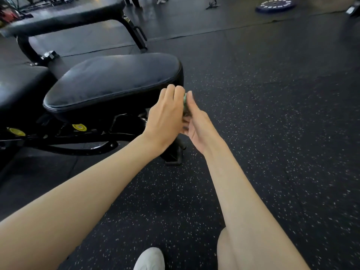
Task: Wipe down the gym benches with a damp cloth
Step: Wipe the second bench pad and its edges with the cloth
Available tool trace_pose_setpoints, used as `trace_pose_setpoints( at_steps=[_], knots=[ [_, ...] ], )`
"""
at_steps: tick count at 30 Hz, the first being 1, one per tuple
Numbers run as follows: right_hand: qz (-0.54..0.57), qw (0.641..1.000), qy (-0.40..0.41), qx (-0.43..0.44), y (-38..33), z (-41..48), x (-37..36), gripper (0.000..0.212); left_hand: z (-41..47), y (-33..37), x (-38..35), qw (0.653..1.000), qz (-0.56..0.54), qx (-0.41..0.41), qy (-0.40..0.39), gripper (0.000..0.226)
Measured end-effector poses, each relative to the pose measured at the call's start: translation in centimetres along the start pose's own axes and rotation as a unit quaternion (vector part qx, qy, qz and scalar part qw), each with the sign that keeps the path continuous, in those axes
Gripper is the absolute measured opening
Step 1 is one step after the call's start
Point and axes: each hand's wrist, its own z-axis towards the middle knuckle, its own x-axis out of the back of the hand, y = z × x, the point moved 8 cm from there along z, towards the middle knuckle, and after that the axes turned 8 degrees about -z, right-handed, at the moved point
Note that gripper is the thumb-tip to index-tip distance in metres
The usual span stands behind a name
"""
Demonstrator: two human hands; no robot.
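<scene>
Gripping wadded green cloth (184,98) between left hand (165,114) and right hand (198,125), fingers curled round it. Probably soft, light, limp; hold bunched in palm.

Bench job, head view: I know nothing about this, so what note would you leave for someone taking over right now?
Left hand: curled over a small green wad, probably the cloth, mostly hidden.
Right hand: pinches the same wad from the other side.
Both are held at the end of the near bench's seat pad; the wad is not on the pad.
Done: cannot tell; no wet streaks show.
Left: wipe the seat pad, the back pad, then the far bench.
</scene>
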Motion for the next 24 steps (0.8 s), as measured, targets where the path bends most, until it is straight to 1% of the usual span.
trace_pose_setpoints(
  at_steps=[1, 2, 3, 4, 5, 6, 7, 8, 10, 11, 13, 15, 17, 18, 20, 22, 23, 24],
  knots=[
    [0.020, 1.000, 0.011, 0.010, 0.0, 0.1, 0.1, 0.047, 0.0, 0.0, -0.4, 0.999, -0.045, 0.001, -0.010, 0.035],
    [0.056, 0.998, 0.022, 0.016, -0.1, 0.3, 0.2, 0.043, -0.1, 0.0, -1.1, 0.994, -0.101, 0.002, -0.033, 0.048],
    [0.077, 0.996, 0.045, 0.025, -0.2, 0.5, 0.6, 0.040, -0.4, -0.1, -1.6, 0.985, -0.159, 0.005, -0.059, 0.062],
    [0.075, 0.994, 0.069, 0.043, -0.2, 1.1, 1.2, 0.036, -0.7, -0.3, -1.8, 0.974, -0.211, 0.012, -0.075, 0.072],
    [0.026, 0.992, 0.108, 0.061, -0.6, 1.4, 1.6, 0.031, -1.0, -0.7, -1.5, 0.965, -0.250, 0.019, -0.073, 0.077],
    [-0.034, 0.986, 0.144, 0.080, -1.3, 1.6, 1.9, 0.028, -1.2, -1.2, -1.0, 0.962, -0.266, 0.021, -0.051, 0.077],
    [-0.084, 0.975, 0.181, 0.095, -2.1, 1.7, 2.2, 0.028, -1.2, -1.8, -0.2, 0.965, -0.261, 0.017, -0.011, 0.075],
    [-0.112, 0.966, 0.208, 0.108, -2.9, 2.1, 2.4, 0.028, -1.2, -2.4, 0.7, 0.972, -0.232, 0.008, 0.043, 0.071],
    [-0.152, 0.946, 0.255, 0.132, -4.8, 2.7, 2.9, 0.023, -0.9, -3.6, 2.0, 0.982, -0.124, 0.010, 0.140, 0.067],
    [-0.176, 0.935, 0.274, 0.144, -5.8, 3.0, 3.2, 0.023, -0.7, -4.3, 2.2, 0.983, -0.070, 0.029, 0.166, 0.065],
    [-0.224, 0.917, 0.282, 0.172, -7.1, 4.0, 3.6, 0.027, -0.4, -5.9, 2.1, 0.979, -0.010, 0.085, 0.183, 0.061],
    [-0.291, 0.895, 0.281, 0.186, -7.7, 4.3, 3.0, 0.029, -0.4, -7.3, 1.6, 0.976, 0.007, 0.123, 0.179, 0.056],
    [-0.340, 0.872, 0.292, 0.196, -7.9, 4.1, 2.2, 0.031, -0.5, -8.2, 1.0, 0.976, 0.014, 0.134, 0.169, 0.054],
    [-0.341, 0.867, 0.303, 0.200, -7.8, 3.6, 1.8, 0.036, -0.5, -8.5, 0.8, 0.977, 0.012, 0.134, 0.167, 0.053],
    [-0.304, 0.878, 0.309, 0.201, -6.3, 2.5, 1.3, 0.043, -0.6, -8.7, 0.6, 0.976, 0.007, 0.130, 0.172, 0.052],
    [-0.284, 0.898, 0.271, 0.201, -3.6, 1.5, 0.1, 0.042, -0.6, -8.5, 0.5, 0.976, 0.012, 0.119, 0.183, 0.052],
    [-0.294, 0.904, 0.244, 0.193, -2.1, 1.0, -0.7, 0.039, -0.6, -8.3, 0.5, 0.975, 0.012, 0.114, 0.189, 0.051],
    [-0.297, 0.907, 0.235, 0.186, -1.2, 0.6, -1.1, 0.037, -0.5, -8.3, 0.5, 0.975, 0.009, 0.109, 0.195, 0.051]
  ],
)
